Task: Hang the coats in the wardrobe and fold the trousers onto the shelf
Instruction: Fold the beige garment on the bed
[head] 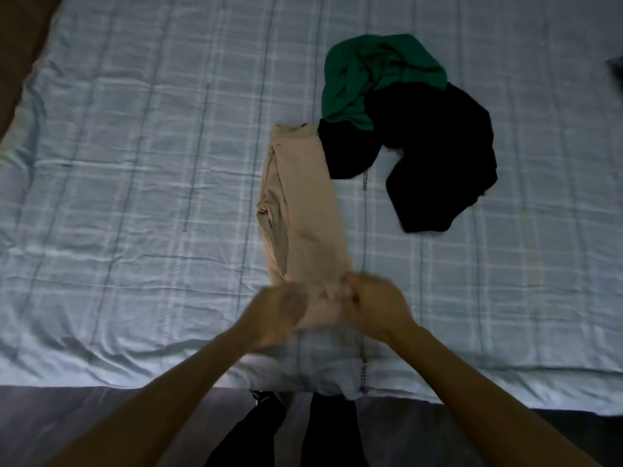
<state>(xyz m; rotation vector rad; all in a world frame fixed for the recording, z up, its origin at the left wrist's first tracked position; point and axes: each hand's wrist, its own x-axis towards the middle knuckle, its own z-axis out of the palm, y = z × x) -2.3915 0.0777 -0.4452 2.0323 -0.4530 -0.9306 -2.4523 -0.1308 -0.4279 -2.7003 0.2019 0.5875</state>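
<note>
The long beige cloth trousers (pixel 303 203) lie leg on leg on the pale blue checked bed sheet (pixel 135 163), pointing to 12 o'clock. Your left hand (pixel 279 311) and right hand (pixel 374 305) pinch the near end with curled fingers (blurred), probably to fold it over. At 1 o'clock a crumpled green garment (pixel 377 72) and a black garment (pixel 438 146) crowd the far end.

Bare forearms (pixel 188 392), black trousers (pixel 330 429).

Left of the left hand (pixel 279 311) the bed (pixel 118 197) offers open sheet. Ahead of the right hand (pixel 374 305) lie beige trousers (pixel 303 203); farther right, black clothes (pixel 438 146) and a green garment (pixel 371 72) block passage.
</note>
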